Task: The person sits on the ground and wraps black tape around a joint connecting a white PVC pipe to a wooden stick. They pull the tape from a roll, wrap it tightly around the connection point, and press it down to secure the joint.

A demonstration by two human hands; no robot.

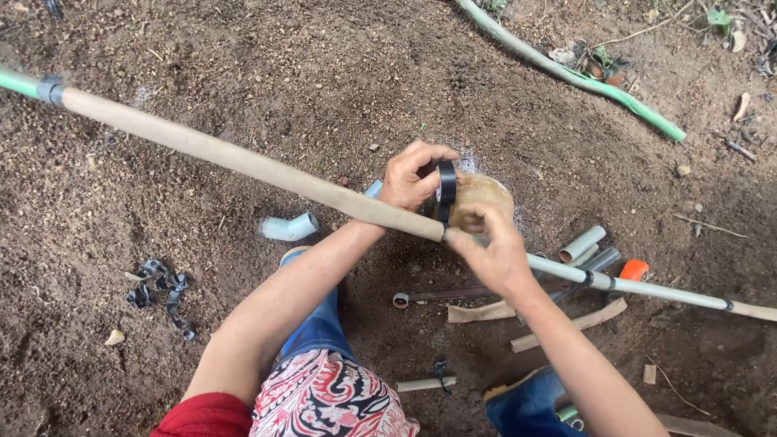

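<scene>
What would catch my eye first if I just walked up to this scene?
Most likely the long pipe crossing the soil from upper left to lower right. At its middle the left hand holds a black tape roll and the right hand pinches the pipe. A green hose lies at upper right, and short pipe offcuts right of the hands.

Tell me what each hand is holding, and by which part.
The left hand holds a roll of black tape by its rim, fingers over the top. The right hand pinches the long pipe where its tan sleeve ends.

One head camera looks steeply down, close over the soil (pixel 243 65)
</scene>
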